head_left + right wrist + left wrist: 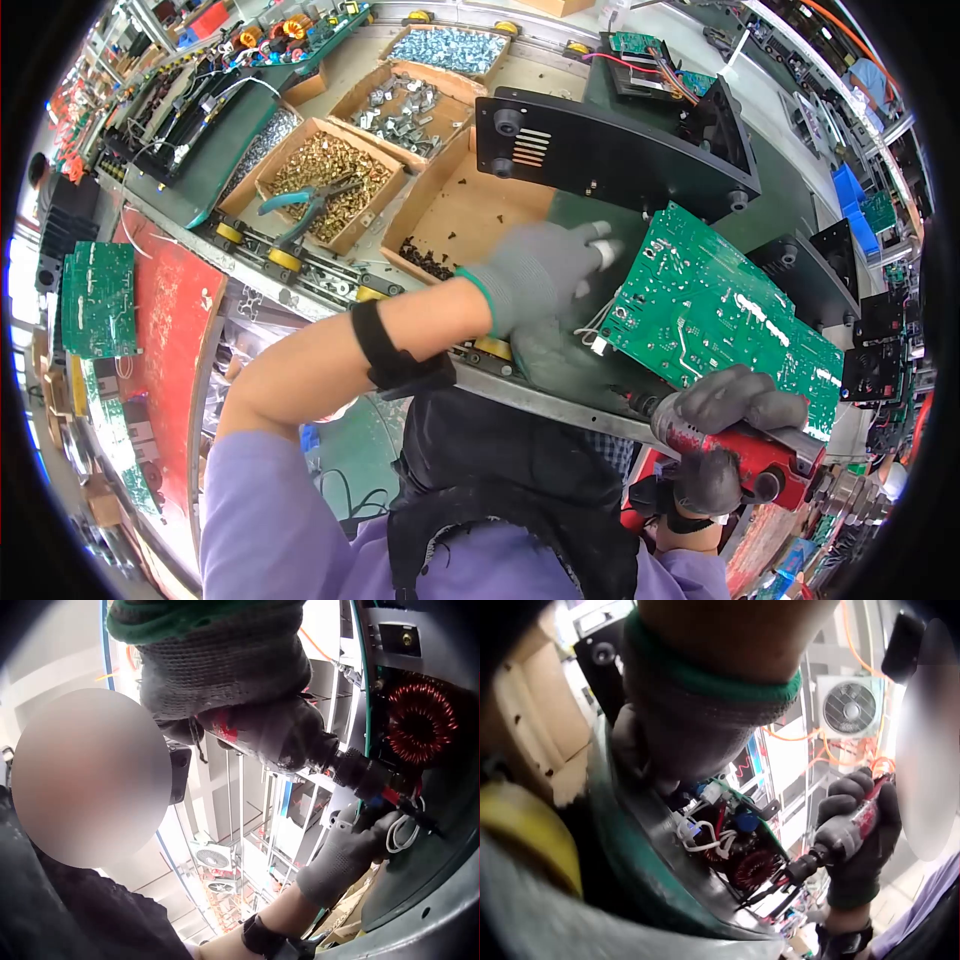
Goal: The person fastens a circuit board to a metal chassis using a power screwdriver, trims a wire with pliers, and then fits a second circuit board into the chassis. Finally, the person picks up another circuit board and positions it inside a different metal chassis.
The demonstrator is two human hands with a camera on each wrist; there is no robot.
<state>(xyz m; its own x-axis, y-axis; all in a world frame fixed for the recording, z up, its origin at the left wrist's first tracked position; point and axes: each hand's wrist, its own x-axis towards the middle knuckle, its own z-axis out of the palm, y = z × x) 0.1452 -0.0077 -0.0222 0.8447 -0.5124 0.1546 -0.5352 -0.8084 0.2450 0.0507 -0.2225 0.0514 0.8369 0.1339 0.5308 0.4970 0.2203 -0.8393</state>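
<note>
My gloved left hand [545, 270] reaches over the green work surface, its fingers relaxed and pointing toward the left edge of a large green circuit board [725, 310]. No held object is visible in it. The board lies tilted, solder side up, and white wires stick out at its lower left corner. My gloved right hand [735, 400] grips a red power screwdriver [770, 460] at the board's lower edge, with the bit pointing left. In the left wrist view, coils and white wires [724, 840] show under the board, near the screwdriver's chuck [804, 866].
Behind the board stands a black metal housing [620, 160]. Left of it are cardboard trays of brass screws [335, 180], metal clips [400, 110] and a tray with small black screws [475, 215]. Pliers [305, 210] lie across the brass screws. More boards [100, 300] stand far left.
</note>
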